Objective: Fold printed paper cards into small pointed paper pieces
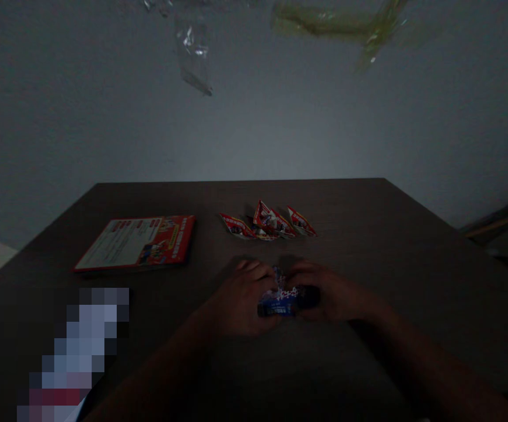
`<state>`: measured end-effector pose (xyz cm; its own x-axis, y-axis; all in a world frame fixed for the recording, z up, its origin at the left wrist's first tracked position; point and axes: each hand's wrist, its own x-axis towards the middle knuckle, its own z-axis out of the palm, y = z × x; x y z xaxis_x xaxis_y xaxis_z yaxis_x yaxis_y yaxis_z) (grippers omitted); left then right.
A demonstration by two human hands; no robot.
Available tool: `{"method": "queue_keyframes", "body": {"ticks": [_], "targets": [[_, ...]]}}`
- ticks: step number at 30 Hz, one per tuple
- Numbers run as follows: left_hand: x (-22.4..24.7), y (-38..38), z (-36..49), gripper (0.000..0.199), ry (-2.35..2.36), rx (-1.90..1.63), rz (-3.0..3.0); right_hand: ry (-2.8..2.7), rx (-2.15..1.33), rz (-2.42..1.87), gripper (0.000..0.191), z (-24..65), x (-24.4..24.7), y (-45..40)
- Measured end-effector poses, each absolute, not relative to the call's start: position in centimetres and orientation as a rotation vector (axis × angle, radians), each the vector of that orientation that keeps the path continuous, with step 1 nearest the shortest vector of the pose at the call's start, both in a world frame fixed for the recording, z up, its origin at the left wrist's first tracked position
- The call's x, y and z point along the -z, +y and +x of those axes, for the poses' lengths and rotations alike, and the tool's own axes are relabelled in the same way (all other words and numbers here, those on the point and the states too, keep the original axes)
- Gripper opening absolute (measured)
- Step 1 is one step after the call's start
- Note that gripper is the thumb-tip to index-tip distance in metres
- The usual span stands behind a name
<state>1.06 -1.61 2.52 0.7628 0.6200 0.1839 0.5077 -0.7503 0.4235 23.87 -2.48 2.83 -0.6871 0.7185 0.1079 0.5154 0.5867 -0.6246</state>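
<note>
Between my two hands, just above or on the table, is a small blue packet (285, 305) with white lettering and dark ends. My left hand (245, 299) closes on its left side, fingers bent around it. On the other side, my right hand (331, 293) grips the packet by its dark right end. Part of the packet is covered by my fingers, and the dim light hides its finer details. Beyond my hands lies a group of several red and white pointed, folded wrapper-like pieces (274, 223).
A flat red and white printed box or book (148, 243) lies on the left of the dark table (346, 202). Nearer, at lower left, is a blurred-out light object (78, 346). A grey wall (280, 129) with tape (324, 23) stands behind the table.
</note>
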Motion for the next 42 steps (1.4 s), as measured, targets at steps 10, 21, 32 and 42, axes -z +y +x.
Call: {"method": "queue_keyframes", "body": {"ticks": [10, 21, 32, 42], "targets": [[-2.7, -1.7, 1.1, 0.035, 0.874, -0.452, 2.593, -2.5, -0.759, -0.982, 0.045, 23.5, -3.3, -2.7], [-2.4, -1.3, 1.0, 0.028, 0.879, -0.446, 2.61, -2.557, -0.584, -0.969, 0.034, 22.8, -3.3, -3.0], [-2.2, -1.0, 0.8, 0.028, 0.839, -0.461, 2.556, -2.57, -0.596, -0.943, 0.029, 22.8, -2.8, -2.8], [-2.2, -0.9, 0.7, 0.031, 0.837, -0.463, 2.54, -2.516, -0.715, -0.911, 0.027, 23.4, -2.3, -2.2]]}}
